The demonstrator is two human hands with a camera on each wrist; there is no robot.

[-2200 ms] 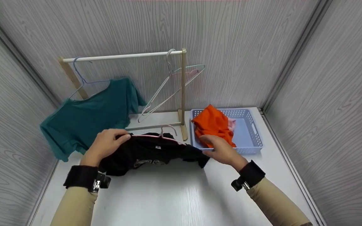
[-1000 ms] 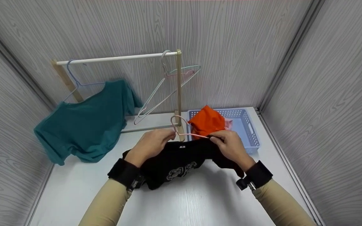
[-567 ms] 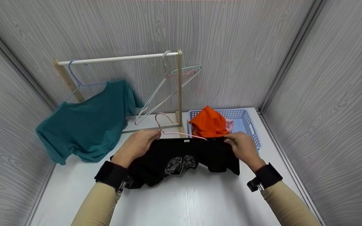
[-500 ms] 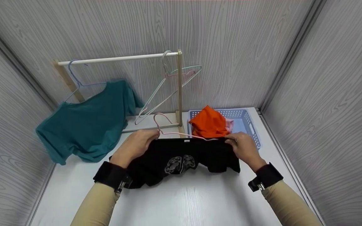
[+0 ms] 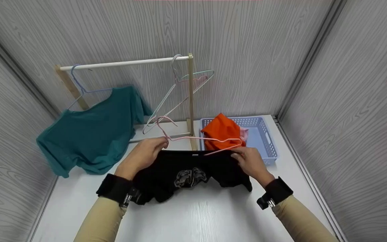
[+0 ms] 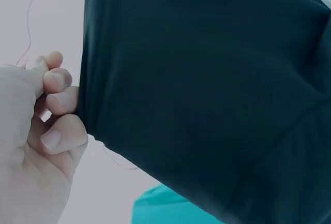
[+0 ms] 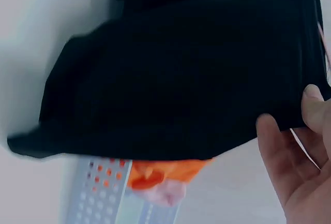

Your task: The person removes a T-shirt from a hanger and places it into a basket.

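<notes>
A black T-shirt [image 5: 193, 173] with a pale print hangs spread between my hands, neckline up. My left hand [image 5: 144, 154] grips its left shoulder and the pink clothes hanger [image 5: 197, 137] just below the hook. The hanger's right arm shows above the neckline, its looped end in front of the orange cloth. Its left arm is hidden by hand and shirt. My right hand [image 5: 250, 163] pinches the shirt's right shoulder edge. In the left wrist view, curled fingers [image 6: 62, 100] meet the black fabric. Thumb and fingers [image 7: 271, 136] hold its edge in the right wrist view.
Behind stands a rack with a white rail [image 5: 123, 63]. A teal shirt [image 5: 94, 131] on a blue hanger [image 5: 83, 90] hangs at its left, bare hangers [image 5: 165, 99] at its right post. A blue basket [image 5: 259, 141] holds an orange cloth [image 5: 221, 129] and a pink cloth [image 5: 244, 133].
My left hand has moved right from the shoulder to beside the hook. The right hand has gripped the shirt. The hanger's right arm has come up out of the neckline, looped end showing.
</notes>
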